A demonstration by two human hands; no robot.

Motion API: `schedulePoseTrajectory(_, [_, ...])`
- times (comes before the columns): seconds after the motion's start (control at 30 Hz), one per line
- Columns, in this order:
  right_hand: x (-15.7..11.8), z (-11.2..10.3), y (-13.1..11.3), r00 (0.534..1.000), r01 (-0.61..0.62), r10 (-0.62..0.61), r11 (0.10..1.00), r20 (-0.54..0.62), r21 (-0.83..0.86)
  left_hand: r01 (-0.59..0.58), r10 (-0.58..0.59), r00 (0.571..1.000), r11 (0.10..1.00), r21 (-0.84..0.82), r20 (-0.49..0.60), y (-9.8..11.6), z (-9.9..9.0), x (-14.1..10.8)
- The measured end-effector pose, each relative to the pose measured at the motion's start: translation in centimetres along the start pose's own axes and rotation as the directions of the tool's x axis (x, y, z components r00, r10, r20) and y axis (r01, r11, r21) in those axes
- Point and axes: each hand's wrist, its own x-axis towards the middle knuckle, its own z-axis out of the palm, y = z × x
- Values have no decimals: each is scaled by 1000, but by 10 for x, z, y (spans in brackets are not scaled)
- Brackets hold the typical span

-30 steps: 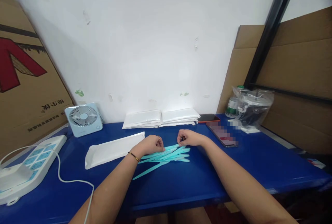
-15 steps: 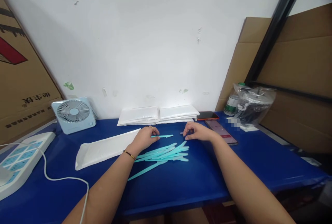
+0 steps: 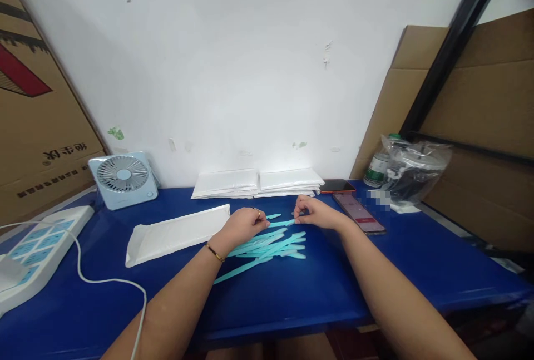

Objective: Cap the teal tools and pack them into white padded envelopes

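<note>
A loose pile of thin turquoise sticks (image 3: 267, 246) lies on the blue table (image 3: 325, 287) in front of me. My left hand (image 3: 244, 225) rests at the pile's left end and pinches one turquoise stick (image 3: 280, 223) by its left end. My right hand (image 3: 314, 212) pinches the same stick at its right end, just behind the pile. Another stick (image 3: 273, 216) lies behind it near my left fingers. A white padded envelope (image 3: 177, 233) lies flat to the left of my left hand.
Two stacks of white envelopes (image 3: 256, 182) sit against the wall. Two phones (image 3: 359, 213) lie right of my right hand, beside a clear bag (image 3: 413, 168) and a bottle (image 3: 379, 166). A small fan (image 3: 123, 177), a power strip (image 3: 29, 246) and its white cable (image 3: 104, 282) are on the left.
My left hand came back from the far stick to the pile's left end. Both hands now pinch one stick between them.
</note>
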Motion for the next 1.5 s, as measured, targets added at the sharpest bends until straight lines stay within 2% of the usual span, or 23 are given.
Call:
schedulePoseTrajectory(0.17, [-1,-2,12,986,-113,100,989,-135,-92,134,-114,987,973,189,-109,-19,-5,1])
schedulePoseTrajectory(0.27, [1,3,3,987,-76,64,994,-149,-76,160,-139,982,972,173,-129,-23,-10,-2])
schedulePoseTrajectory(0.4, [11,22,-18,999,45,-45,996,6,-73,107,-108,994,991,81,12,-15,-13,-7])
schedulePoseTrajectory(0.5, [16,30,-25,996,55,-47,992,75,-111,72,-77,988,996,43,130,-11,-12,-9])
schedulePoseTrajectory(0.57, [16,29,-23,996,43,-34,994,82,-101,80,-85,983,996,38,162,-11,-10,-9])
schedulePoseTrajectory(0.73, [9,18,-15,1000,-19,19,1000,10,2,118,-124,989,990,70,78,-15,-7,-6])
schedulePoseTrajectory(0.87, [8,13,-12,1000,-13,13,998,-2,59,129,-130,991,988,87,12,-17,-6,-4])
schedulePoseTrajectory(1.03, [7,8,1,999,-17,19,998,-30,56,121,-124,992,985,124,18,-22,-5,-2])
schedulePoseTrajectory(1.2, [-5,-7,12,986,-127,129,992,-102,27,200,-197,980,972,122,-39,-30,-8,-3])
schedulePoseTrajectory(1.27, [-9,-11,9,992,-107,110,993,-65,46,201,-198,979,977,72,-39,-29,-8,-3])
schedulePoseTrajectory(1.33, [-10,-10,3,997,-57,54,996,49,62,182,-182,983,983,16,-20,-24,-8,-4])
schedulePoseTrajectory(1.4, [-9,-6,-2,986,-35,26,998,166,50,159,-158,987,986,-46,21,-17,-8,-6])
schedulePoseTrajectory(1.5, [-6,1,-6,969,-39,28,999,245,37,128,-113,988,980,-153,103,-5,-7,-9])
